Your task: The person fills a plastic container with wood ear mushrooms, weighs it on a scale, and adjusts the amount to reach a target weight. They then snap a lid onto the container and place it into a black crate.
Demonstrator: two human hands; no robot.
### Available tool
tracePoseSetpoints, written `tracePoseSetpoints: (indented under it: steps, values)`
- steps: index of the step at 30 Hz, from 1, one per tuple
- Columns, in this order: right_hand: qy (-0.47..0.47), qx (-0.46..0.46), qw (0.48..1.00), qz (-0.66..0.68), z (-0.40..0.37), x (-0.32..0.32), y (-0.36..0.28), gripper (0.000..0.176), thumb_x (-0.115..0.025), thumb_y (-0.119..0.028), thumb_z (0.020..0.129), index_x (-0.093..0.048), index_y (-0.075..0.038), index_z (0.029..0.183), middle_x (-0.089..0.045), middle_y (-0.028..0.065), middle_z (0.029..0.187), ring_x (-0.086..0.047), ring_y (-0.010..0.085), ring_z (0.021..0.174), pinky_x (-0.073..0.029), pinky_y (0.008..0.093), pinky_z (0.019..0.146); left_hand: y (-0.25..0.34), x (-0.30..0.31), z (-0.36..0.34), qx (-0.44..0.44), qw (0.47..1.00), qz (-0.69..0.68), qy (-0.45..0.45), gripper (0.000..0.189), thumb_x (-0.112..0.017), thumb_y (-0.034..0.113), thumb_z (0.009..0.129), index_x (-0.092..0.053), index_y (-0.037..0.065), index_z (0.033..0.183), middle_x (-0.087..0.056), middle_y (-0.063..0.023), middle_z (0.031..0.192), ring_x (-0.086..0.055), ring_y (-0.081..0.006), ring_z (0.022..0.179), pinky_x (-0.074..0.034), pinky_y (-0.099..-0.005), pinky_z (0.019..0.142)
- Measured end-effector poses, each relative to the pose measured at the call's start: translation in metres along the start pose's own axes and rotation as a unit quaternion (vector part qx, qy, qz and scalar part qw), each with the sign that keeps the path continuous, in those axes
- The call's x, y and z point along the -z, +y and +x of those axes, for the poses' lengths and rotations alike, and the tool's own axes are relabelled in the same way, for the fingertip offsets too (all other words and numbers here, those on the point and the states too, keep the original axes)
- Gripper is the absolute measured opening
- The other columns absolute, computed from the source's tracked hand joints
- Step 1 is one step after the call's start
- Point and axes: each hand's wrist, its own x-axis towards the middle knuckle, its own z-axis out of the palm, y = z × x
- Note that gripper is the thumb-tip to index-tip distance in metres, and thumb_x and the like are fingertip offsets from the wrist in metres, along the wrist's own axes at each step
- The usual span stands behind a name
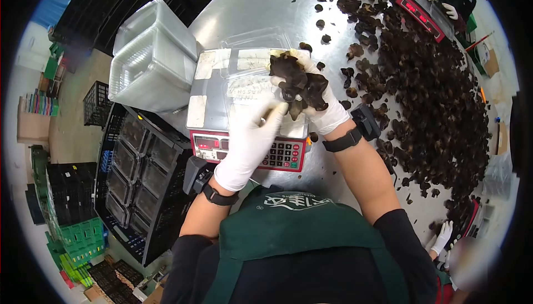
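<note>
At the near edge of the table, the scale (202, 110) sits square to the person, its keypad facing them. The left hand (252, 137), in a white glove, lies over the scale's front. Its fingers are loosely spread and point up and to the right, and it holds nothing that shows. Its fingertips come just short of the lower end of the clump of black fungus (297, 82).

The right hand (327, 110), also gloved, is closed around that clump from below and from the right. It holds the clump above the right end of the scale, over the right edge of the clear tray (244, 76) on the platform. The clump's long axis runs roughly from the near right toward the far left. The clump is already in the right hand's grip, while the left hand is just beside it on the near-left side. The open part of the tray lies to the left of both.

Farther right, a loose heap of fungus (438, 99) spreads along the table toward its far edge. At the left edge is a stack of empty trays (152, 62), with a black crate (139, 176) of filled trays below it. Another person's gloved hand (442, 236) rests at the near right, and a second scale (419, 13) stands at the far end.
</note>
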Motion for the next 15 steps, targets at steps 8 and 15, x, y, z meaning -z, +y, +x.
tracePoseSetpoints:
  steps: [8, 15]
  values:
    - [-0.010, -0.080, 0.989, -0.127, 0.003, -0.022, -0.011, 0.048, -0.050, -0.046, 0.100, -0.064, -0.007, 0.124, -0.071, 0.0083, 0.100, -0.065, 0.0138, 0.072, -0.054, 0.0281, 0.059, 0.005, 0.018, 0.038, -0.116, 0.990, 0.049, 0.069, 0.035, -0.075, 0.000, 0.081, -0.071, 0.008, 0.114, -0.068, -0.0048, 0.084, -0.061, -0.0097, 0.068, -0.048, -0.0244, 0.062]
    - [0.070, -0.122, 0.961, -0.237, 0.005, -0.026, -0.017, 0.049, -0.055, -0.047, 0.097, -0.064, -0.007, 0.123, -0.071, 0.0067, 0.089, -0.063, 0.0118, 0.057, -0.048, 0.0245, 0.041, -0.010, 0.015, 0.040, -0.041, 0.998, -0.012, 0.037, 0.032, -0.073, 0.000, 0.084, -0.071, 0.007, 0.115, -0.069, -0.0025, 0.086, -0.060, -0.0074, 0.070, -0.050, -0.0226, 0.065]
